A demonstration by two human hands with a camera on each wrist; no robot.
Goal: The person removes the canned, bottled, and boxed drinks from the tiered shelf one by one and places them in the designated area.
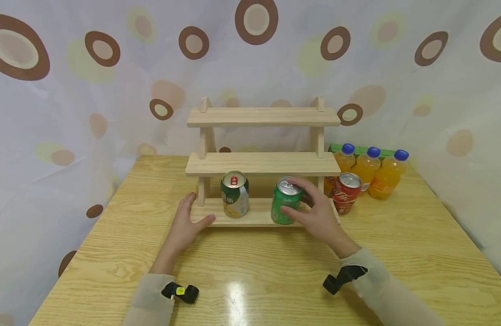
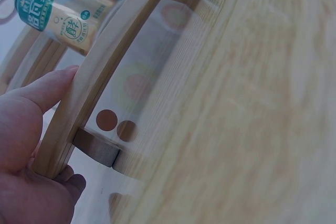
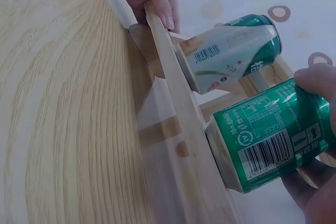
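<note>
A three-tier wooden shelf (image 1: 262, 163) stands on the table. On its lowest board, left of centre, a green and white can (image 1: 235, 194) is upright. My right hand (image 1: 315, 210) holds a green soda can (image 1: 283, 207) by its side, thumb and fingers around it, over the right part of that board. In the right wrist view the soda can (image 3: 262, 135) has its base right at the board. My left hand (image 1: 189, 224) grips the left end of the lowest board. The left wrist view shows its thumb on the board (image 2: 113, 40) and fingertips underneath.
Right of the shelf stand a red soda can (image 1: 345, 194) and several orange drink bottles (image 1: 382, 179) with blue caps, partly behind the shelf. A green box edge (image 1: 360, 151) shows behind them. A patterned cloth (image 1: 112, 90) hangs behind the wooden table (image 1: 242, 271).
</note>
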